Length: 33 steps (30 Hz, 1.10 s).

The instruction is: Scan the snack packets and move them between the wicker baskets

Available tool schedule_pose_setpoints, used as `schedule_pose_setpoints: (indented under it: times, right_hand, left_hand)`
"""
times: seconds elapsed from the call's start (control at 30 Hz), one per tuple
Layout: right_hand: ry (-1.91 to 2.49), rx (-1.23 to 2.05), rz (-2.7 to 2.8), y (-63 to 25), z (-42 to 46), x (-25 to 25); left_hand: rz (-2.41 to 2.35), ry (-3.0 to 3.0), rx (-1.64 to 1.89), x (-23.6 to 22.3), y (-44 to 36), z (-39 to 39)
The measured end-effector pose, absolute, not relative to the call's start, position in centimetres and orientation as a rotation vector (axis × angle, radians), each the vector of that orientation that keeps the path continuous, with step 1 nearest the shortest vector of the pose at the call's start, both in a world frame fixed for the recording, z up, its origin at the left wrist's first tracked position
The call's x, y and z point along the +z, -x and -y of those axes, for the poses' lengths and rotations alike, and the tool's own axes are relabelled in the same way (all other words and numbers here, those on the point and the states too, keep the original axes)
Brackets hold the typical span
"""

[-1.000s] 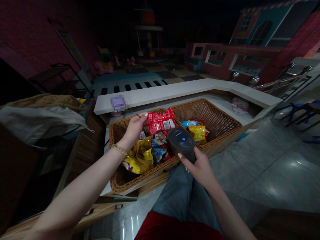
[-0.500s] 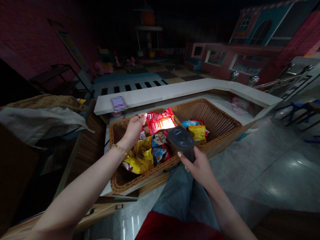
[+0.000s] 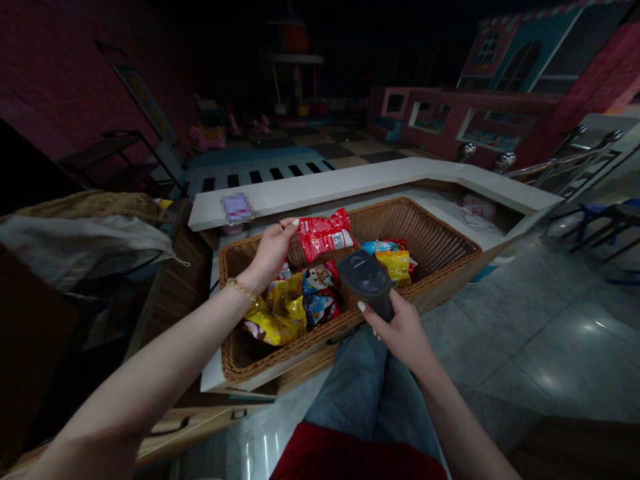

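Pinched at its left end, a red snack packet (image 3: pixel 325 235) is held up above the left basket by my left hand (image 3: pixel 273 252). A barcode shows on the packet's lower right side. My right hand (image 3: pixel 400 328) is wrapped around the handle of a dark barcode scanner (image 3: pixel 364 277), whose head is just below and right of the packet. Beneath my hands, the left wicker basket (image 3: pixel 233 367) holds several yellow snack bags (image 3: pixel 280 317) and blue-and-red packets (image 3: pixel 320 303). In the right wicker basket (image 3: pixel 440 250) lie a yellow packet (image 3: pixel 395 267) and blue and red ones.
Both baskets stand on a white counter with a raised ledge (image 3: pixel 350 179) behind them. A blurred purple item (image 3: pixel 237 208) sits on the ledge's left end. Cloth bags (image 3: pixel 85 243) lie at left. Stools (image 3: pixel 620 220) and metal rails (image 3: pixel 560 160) are at right.
The bright scanner light on the red packet has gone out, and its barcode now shows. My left hand has moved slightly right and up with the packet; the scanner has shifted slightly right.
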State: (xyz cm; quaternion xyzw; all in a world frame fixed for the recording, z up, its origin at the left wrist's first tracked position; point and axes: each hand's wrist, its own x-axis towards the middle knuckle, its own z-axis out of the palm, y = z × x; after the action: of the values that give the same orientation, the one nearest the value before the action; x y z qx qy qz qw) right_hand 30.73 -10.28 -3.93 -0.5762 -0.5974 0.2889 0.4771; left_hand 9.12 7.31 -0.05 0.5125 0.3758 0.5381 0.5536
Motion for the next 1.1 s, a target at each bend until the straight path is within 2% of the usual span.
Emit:
schedule_pose_setpoints:
  times: [0.13,0.33,0.6,0.83,1.1]
  right_hand:
    - [1.413,0.739,1.423,-31.6,10.1,-4.1]
    - [1.402,0.746,1.410,-32.2,10.0,-4.2]
    - [1.403,0.768,1.414,-32.3,9.7,-4.3]
    - [1.372,0.762,1.470,-31.6,9.3,-4.1]
    - [1.395,0.751,1.542,-31.0,9.2,-4.2]
  left_hand:
    - [-0.785,-1.299,1.180,1.5,-11.7,-8.2]
    - [-0.671,-1.533,0.837,1.5,-14.8,-9.5]
    - [-0.778,-2.042,0.583,0.3,-7.7,-10.8]
    - [-1.011,-2.359,-0.102,-1.3,-3.2,-8.9]
    - [-1.129,-2.471,-0.195,-2.9,-3.4,-8.9]
